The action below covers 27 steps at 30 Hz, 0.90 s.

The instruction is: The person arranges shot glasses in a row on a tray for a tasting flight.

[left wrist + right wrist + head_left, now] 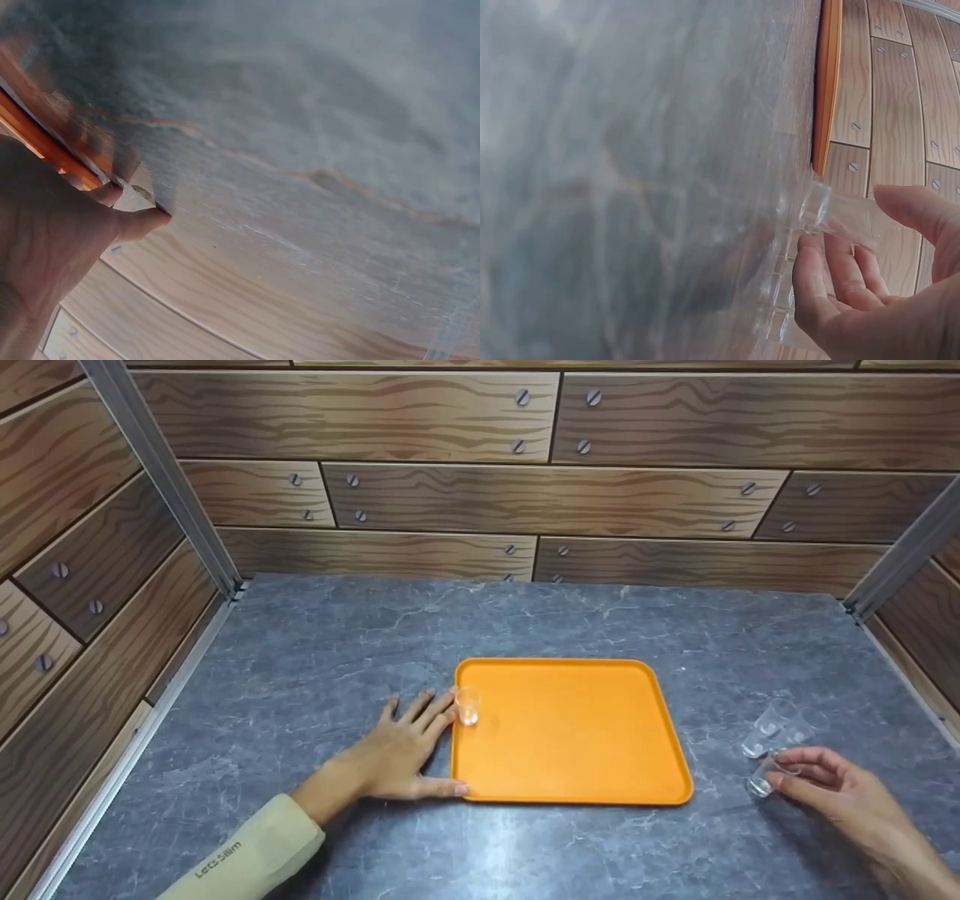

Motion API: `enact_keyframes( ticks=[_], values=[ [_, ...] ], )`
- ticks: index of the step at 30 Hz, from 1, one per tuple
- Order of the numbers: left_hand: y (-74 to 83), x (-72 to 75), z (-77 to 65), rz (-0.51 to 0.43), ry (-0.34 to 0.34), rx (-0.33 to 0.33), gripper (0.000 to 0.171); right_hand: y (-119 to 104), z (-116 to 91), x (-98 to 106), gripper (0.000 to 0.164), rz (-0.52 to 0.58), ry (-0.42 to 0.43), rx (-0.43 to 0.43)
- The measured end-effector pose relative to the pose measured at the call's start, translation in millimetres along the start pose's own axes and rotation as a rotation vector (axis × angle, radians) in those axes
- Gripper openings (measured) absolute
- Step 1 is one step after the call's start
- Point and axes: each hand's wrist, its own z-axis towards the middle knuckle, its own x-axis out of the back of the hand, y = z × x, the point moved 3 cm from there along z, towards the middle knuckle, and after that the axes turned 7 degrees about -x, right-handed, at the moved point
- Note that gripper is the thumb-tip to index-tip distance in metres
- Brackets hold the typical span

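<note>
An orange tray (570,735) lies flat on the table. My left hand (401,754) rests at its left edge with fingers spread; the thumb touches the front left corner. Beside those fingertips, a small clear shot glass (469,711) stands on the tray's left side. To the right of the tray, my right hand (847,799) pinches another clear shot glass (766,776) between thumb and fingers. That glass (844,214) also shows in the right wrist view. Just behind it on the table are more clear shot glasses (772,726), close together and partly overlapping in view.
The grey marbled tabletop (360,637) surrounds the tray. Wood-patterned panels (450,495) enclose the back and sides, with metal posts (169,480) at the corners.
</note>
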Motion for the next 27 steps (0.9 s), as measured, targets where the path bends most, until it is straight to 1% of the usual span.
enact_keyframes(
  ticks=[4,10,13,18,24,27],
  values=[
    [0.3,0.0,0.3,0.001,-0.003,0.000,0.113,-3,-1,0,0.023,0.022,0.013,-0.004],
    [0.5,0.2,0.1,0.007,-0.012,0.003,0.114,-6,-3,-1,0.020,-0.005,0.053,0.037],
    [0.2,0.3,-0.5,0.009,-0.009,0.004,0.114,-8,-3,-2,0.018,0.037,0.062,0.059],
    [-0.7,1.2,-1.5,0.012,-0.003,0.008,0.115,-11,-2,-5,0.019,0.097,0.073,0.089],
    [-0.1,1.5,-0.4,0.020,-0.003,0.007,0.115,-19,-3,-9,0.022,0.078,0.085,0.091],
    [0.8,0.5,0.8,0.007,-0.008,0.007,0.115,-22,-4,-11,0.022,0.065,0.087,0.094]
  ],
)
